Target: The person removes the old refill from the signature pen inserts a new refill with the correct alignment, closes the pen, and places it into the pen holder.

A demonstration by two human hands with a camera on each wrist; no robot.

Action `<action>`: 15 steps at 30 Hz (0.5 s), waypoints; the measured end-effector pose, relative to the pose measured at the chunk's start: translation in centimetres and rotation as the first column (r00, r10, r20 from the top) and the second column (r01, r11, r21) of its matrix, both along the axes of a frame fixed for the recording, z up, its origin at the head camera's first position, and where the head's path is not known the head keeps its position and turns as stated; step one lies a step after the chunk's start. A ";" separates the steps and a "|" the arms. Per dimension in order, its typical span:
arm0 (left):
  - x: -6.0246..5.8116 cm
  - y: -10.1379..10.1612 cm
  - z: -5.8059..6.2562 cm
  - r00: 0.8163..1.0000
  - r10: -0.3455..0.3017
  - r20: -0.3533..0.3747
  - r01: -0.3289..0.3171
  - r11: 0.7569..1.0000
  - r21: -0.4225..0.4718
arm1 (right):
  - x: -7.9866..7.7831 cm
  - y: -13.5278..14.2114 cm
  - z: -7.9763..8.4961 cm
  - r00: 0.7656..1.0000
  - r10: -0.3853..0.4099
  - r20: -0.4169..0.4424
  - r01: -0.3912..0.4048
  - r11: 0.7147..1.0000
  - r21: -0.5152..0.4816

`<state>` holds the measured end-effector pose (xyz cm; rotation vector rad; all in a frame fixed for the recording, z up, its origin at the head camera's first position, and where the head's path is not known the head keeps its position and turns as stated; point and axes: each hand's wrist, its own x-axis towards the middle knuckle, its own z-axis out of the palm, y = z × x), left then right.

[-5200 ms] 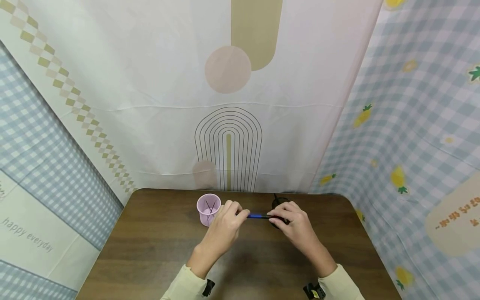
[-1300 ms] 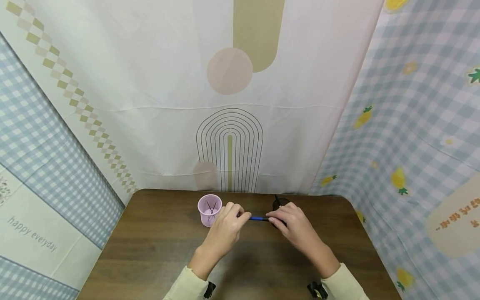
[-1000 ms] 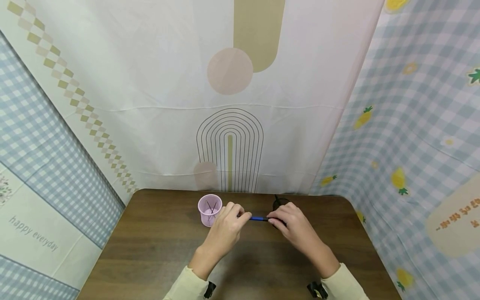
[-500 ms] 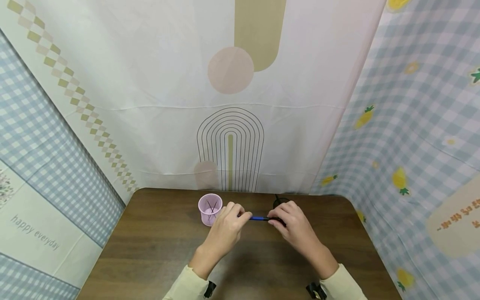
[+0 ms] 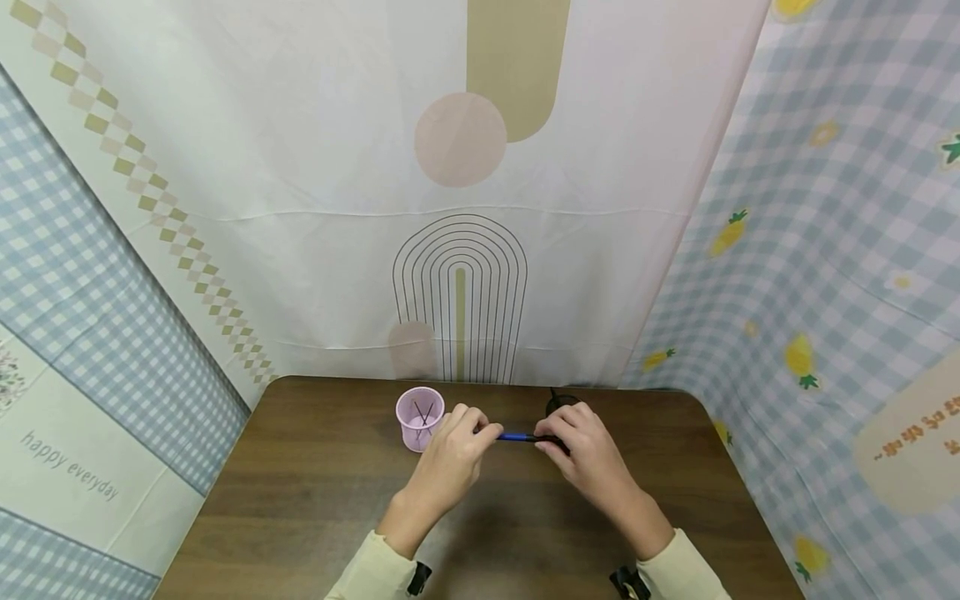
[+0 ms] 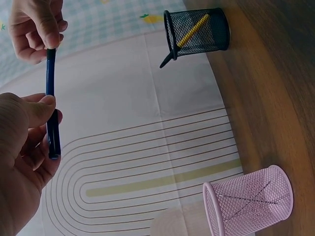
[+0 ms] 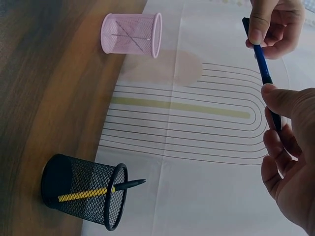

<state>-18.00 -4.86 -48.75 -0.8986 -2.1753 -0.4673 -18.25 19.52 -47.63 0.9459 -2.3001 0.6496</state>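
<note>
A slim pen with a blue barrel [image 5: 514, 437] and dark ends is held level above the table, between both hands. My left hand [image 5: 452, 446] pinches one dark end between thumb and fingers; that end shows against the fingers in the left wrist view. With thumb and fingertips, my right hand [image 5: 588, 446] grips the opposite dark end, whose tip [image 7: 277, 122] shows in the right wrist view. Beyond the left hand stands a pink mesh pen cup [image 5: 408, 429] with two thin dark sticks crossed inside. Behind the right hand is a black mesh pen cup [image 6: 199, 32], mostly covered in the head view.
A yellow pen with a black tip [image 7: 86, 194] leans in the black cup. The brown wooden table [image 5: 300, 500] has rounded far corners. A patterned cloth [image 5: 322, 275] hangs behind it, and checked cloths hang at both sides.
The right thumb and fingers shift slightly on the pen's dark end. The left hand, the pen and both cups stay nearly where they were.
</note>
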 end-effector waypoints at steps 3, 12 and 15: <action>0.0 0.0 0.0 1.000 0.001 -0.014 -0.001 1.000 0.004 | 0.0 0.0 0.0 1.000 0.001 0.002 -0.001 1.000 -0.009; 0.1 0.0 0.2 1.000 0.001 0.018 -0.001 1.000 0.004 | 0.1 0.2 0.1 1.000 -0.014 0.025 0.014 1.000 -0.012; 0.1 0.0 0.2 1.000 -0.001 0.021 0.001 1.000 0.005 | 0.1 0.4 0.3 0.999 -0.021 0.034 0.021 1.000 -0.001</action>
